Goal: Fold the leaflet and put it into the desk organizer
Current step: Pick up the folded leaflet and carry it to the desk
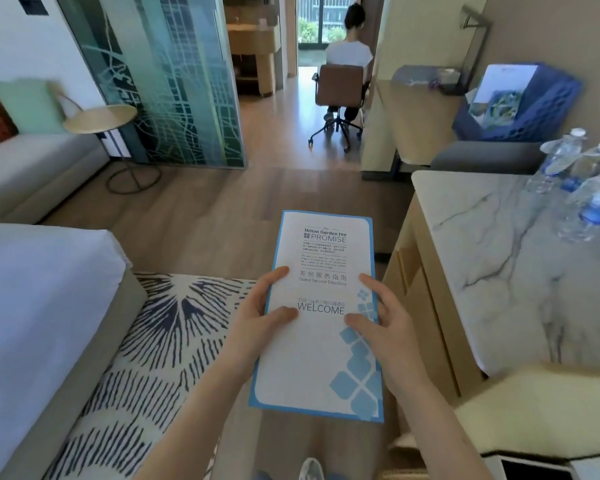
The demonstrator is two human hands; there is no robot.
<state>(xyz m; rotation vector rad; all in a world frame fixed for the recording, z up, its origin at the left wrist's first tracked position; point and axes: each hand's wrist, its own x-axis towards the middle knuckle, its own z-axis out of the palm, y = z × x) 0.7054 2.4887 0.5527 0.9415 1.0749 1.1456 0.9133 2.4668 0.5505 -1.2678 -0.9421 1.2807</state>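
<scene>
A tall white leaflet (321, 362) with a blue border and the word WELCOME is held flat in front of me, above the floor. My left hand (260, 315) grips its left edge, thumb on the printed face. On the right edge sits my right hand (383, 327), thumb across the blue pattern. The leaflet looks closed along its length. A blue mesh desk organizer (548, 105) with papers in it stands at the far right on a wooden desk (413, 126).
A marble-topped counter (499, 265) with several water bottles (561, 161) is at my right. A white bed (39, 306) and patterned rug (160, 341) lie to my left. A person (349, 53) sits on an office chair ahead. A round side table (99, 119) stands by the sofa.
</scene>
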